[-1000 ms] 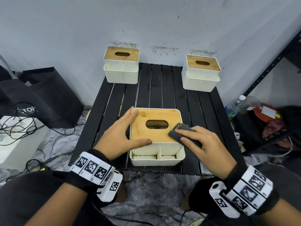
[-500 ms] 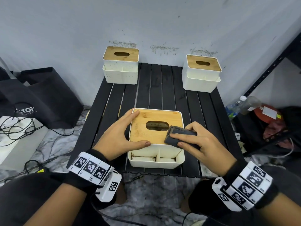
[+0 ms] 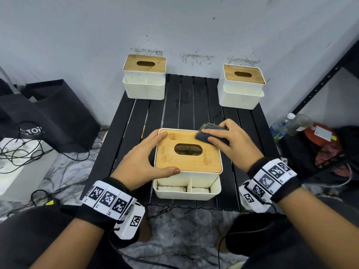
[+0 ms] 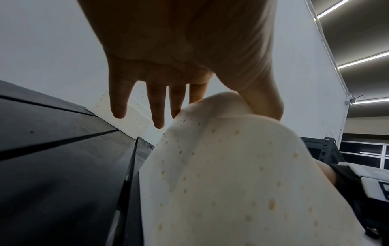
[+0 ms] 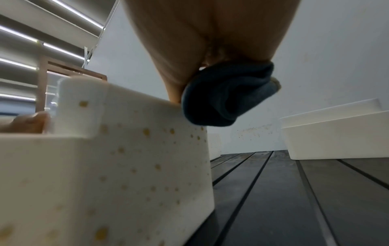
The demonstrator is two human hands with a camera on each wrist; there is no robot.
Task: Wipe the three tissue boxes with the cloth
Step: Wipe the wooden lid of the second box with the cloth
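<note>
The near tissue box, white with a wooden lid, stands at the front of the black slatted table. My left hand grips its left side, thumb at the lid's front edge and fingers at the far left corner. My right hand holds a bunched dark grey cloth against the lid's far right corner. In the right wrist view the cloth hangs over the spotted box wall. Two more boxes stand at the back left and back right.
A wall runs right behind the back boxes. A black bag and loose cables lie on the floor to the left. Plastic bottles and a black metal rack post are on the right.
My right hand has slid the cloth from the lid's front right edge along the right side to its far right corner. My left hand has kept its hold on the box.
</note>
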